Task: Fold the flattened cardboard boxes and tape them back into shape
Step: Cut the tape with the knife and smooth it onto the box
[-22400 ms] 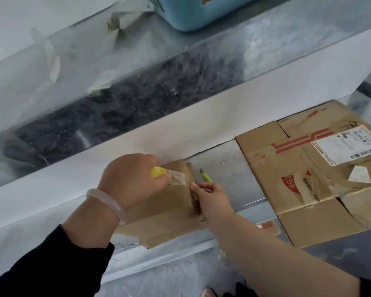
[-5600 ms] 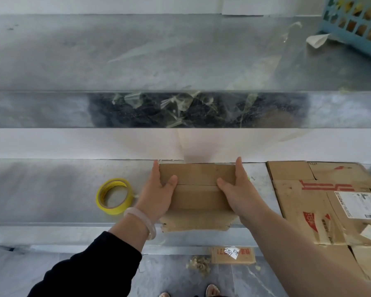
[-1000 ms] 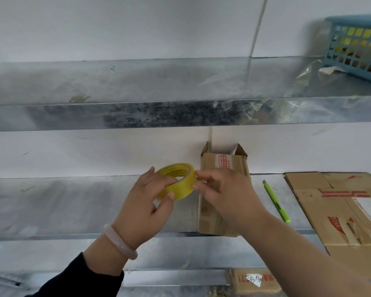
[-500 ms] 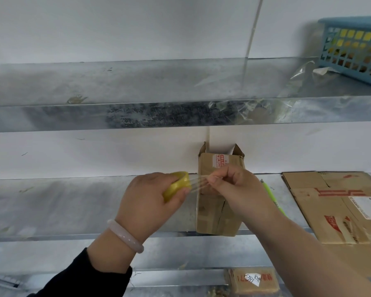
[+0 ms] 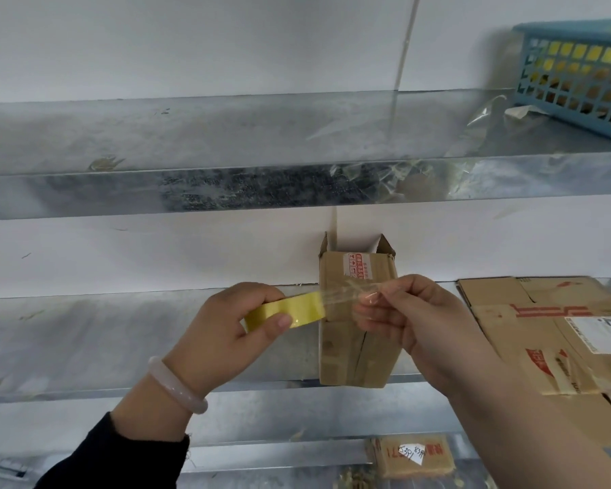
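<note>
Nearby: flattened boxes [image 5: 544, 330] on the shelf [image 5: 85, 340], right; blue basket [image 5: 579, 75] above.
In the way: stretched tape strip [image 5: 343, 294] crosses the upright small box [image 5: 339, 354], mid-shelf against the wall.
Left grip [image 5: 223, 333]: my fingers curl round the yellow tape roll [image 5: 297, 307].
Right grip [image 5: 420, 322]: I pinch the strip's free end.

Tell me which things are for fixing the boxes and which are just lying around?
For the job: yellow tape roll in the left hand; clear tape strip pinched by the right hand; small upright box; flattened boxes to its right.
Lying about: blue basket on the upper shelf; crumpled plastic scraps beside it; labelled cardboard piece down below.
</note>
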Available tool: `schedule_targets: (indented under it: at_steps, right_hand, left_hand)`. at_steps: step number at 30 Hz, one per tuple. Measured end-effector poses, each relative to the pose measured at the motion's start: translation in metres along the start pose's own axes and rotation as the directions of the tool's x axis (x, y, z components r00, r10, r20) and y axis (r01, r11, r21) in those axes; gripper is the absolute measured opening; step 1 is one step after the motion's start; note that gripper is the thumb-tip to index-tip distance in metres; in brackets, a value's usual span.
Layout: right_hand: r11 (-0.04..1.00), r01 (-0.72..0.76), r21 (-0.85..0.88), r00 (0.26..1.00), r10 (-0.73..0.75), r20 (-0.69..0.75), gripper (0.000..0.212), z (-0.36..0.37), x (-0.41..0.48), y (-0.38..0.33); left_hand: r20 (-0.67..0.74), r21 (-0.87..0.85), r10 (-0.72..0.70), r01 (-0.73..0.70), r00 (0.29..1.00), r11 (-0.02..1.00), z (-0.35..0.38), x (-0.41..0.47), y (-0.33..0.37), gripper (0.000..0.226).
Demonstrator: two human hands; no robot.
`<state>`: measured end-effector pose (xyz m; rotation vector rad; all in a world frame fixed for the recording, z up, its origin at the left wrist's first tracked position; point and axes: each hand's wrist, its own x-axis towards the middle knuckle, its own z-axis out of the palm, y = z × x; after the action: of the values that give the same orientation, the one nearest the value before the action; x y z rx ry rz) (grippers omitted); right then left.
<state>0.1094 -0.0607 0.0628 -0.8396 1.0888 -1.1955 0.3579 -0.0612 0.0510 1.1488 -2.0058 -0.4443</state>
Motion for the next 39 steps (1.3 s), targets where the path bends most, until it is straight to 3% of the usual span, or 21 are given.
schedule_targets:
  at_steps: [3,6,8,12,21,39]
  right_hand:
    - [1.000,-0.005,0.006,0.999,0.005,-0.048,0.014,-0.011,-0.005,0.002]
    - [1.000,-0.002,0.009,0.995,0.003,-0.104,0.015,-0.023,-0.007,0.002]
    - [1.000,-0.001,0.024,0.991,0.005,-0.135,0.016,-0.030,-0.007,0.002]
    - [0.997,-0.032,0.076,0.982,0.046,-0.184,0.014,-0.047,-0.005,0.005]
    - [0.996,-0.072,0.058,0.958,0.085,-0.275,0.014,-0.062,0.001,0.021]
    - [0.959,-0.212,0.185,0.909,0.264,-0.323,0.006,-0.065,0.013,0.047]
  left_hand:
    - [0.012,0.191,0.019,-0.021,1.000,0.981,0.005,0.003,0.002,0.029]
    - [-0.010,0.456,0.064,-0.052,0.998,0.888,0.011,0.009,0.004,0.047]
    - [0.021,0.451,0.071,-0.072,0.997,0.889,0.011,0.013,0.002,0.049]
    - [0.052,0.242,0.075,-0.085,0.996,0.967,0.009,0.011,-0.008,0.036]
    - [0.025,0.614,0.153,-0.136,0.988,0.777,0.026,0.014,-0.011,0.041]
    - [0.099,0.578,0.023,-0.076,0.995,0.812,0.046,0.016,-0.018,0.045]
